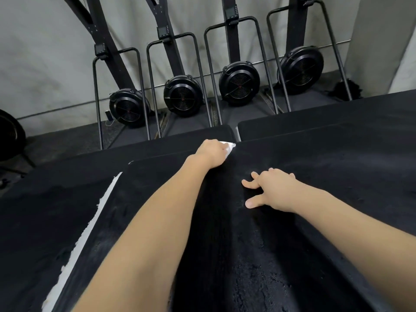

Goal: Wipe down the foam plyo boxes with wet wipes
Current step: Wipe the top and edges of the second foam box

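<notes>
The left hand (212, 152) reaches far out toward 12 o'clock and pinches a white wet wipe (229, 147), pressing it on the far corner of the black foam box (258, 255). The right hand (273, 191) rests on the box top at about 2 o'clock, fingers spread flat, holding nothing. The wipe sits right at the box edge, next to the gap between the boxes behind it.

To wipe well, I think the left hand should press down evenly and pull the wipe back in long, straight lines. Each line should overlap the last. The right hand can keep the box steady.
</notes>
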The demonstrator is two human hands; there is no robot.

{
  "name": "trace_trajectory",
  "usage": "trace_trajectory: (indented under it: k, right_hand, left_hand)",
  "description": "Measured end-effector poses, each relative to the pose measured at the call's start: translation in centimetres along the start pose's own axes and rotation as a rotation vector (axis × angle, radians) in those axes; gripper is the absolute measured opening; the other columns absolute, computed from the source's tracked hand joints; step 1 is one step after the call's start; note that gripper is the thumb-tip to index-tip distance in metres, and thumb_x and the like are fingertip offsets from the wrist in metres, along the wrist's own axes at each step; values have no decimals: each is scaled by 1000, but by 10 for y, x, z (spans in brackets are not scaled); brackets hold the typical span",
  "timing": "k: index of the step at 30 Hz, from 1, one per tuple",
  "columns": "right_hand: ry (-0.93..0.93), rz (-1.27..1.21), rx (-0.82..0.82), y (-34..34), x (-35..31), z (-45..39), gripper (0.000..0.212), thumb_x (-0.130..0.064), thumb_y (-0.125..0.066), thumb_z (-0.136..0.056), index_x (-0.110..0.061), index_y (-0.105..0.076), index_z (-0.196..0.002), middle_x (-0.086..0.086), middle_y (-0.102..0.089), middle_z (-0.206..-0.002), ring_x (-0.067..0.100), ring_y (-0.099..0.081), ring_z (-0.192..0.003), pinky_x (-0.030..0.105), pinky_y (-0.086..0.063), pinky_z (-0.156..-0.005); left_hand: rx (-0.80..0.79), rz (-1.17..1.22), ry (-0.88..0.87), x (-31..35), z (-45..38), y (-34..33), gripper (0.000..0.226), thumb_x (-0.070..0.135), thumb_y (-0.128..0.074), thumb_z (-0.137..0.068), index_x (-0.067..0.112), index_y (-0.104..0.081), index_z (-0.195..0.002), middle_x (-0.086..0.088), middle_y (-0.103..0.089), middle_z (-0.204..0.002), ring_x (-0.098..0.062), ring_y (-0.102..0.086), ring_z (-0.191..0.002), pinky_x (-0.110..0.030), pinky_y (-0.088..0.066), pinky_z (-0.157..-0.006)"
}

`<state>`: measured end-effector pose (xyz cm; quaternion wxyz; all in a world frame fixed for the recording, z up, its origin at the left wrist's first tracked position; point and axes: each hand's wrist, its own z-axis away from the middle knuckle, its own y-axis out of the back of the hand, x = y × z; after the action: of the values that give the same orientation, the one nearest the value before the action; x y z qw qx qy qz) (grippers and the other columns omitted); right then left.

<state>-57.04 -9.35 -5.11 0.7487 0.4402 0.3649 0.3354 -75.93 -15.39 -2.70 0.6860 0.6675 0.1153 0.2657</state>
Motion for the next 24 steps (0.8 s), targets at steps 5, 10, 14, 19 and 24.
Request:
trace_trajectory:
  k: [5, 10, 14, 19, 24]
  right_hand:
    - [0, 7, 3, -1, 0, 2, 71, -62, -58, -89, -47, -28, -152, -13, -17, -165, 27, -9, -152, 66, -14, -116]
    - [2, 3, 2, -2, -1, 3, 70, -61, -59, -90, -45, -30, -152, -12, -16, -165, 27, -7, -153, 67, -12, -116]
    - [8, -39, 27, -3, 1, 3, 68, -57, -62, -90, -41, -35, -151, -10, -18, -165, 28, -7, -153, 67, -10, -116]
    - [9, -1, 32, -5, 2, 0, 72, -61, -58, -90, -45, -28, -153, -10, -18, -165, 29, -8, -153, 67, -12, -116]
    - [25, 77, 65, -12, 2, 10, 67, -60, -45, -97, -41, -19, -156, -7, -16, -165, 31, -6, -153, 63, -13, -117]
  left_hand:
    - [-11, -19, -6, 3, 7, -4, 41, 21, -34, -110, 29, -52, -146, -4, -54, -146, -28, -47, -134, -28, -37, -108]
    - [-24, 42, -152, 1, 63, -24, 30, 35, -48, -105, 24, -71, -122, 15, -62, -88, -20, -57, -110, -22, -39, -87]
    - [-10, 75, -267, -8, 99, -39, 33, 28, -45, -106, 31, -63, -134, 17, -49, -78, -15, -49, -84, -21, -34, -75]
    - [-11, -8, -149, -4, 60, -28, 33, 28, -39, -106, 33, -60, -132, 9, -53, -87, -20, -53, -92, -31, -45, -84]
    - [-21, -129, -95, 14, 69, -27, 31, 23, -39, -106, 20, -63, -124, -6, -62, -104, -28, -55, -104, -41, -47, -94]
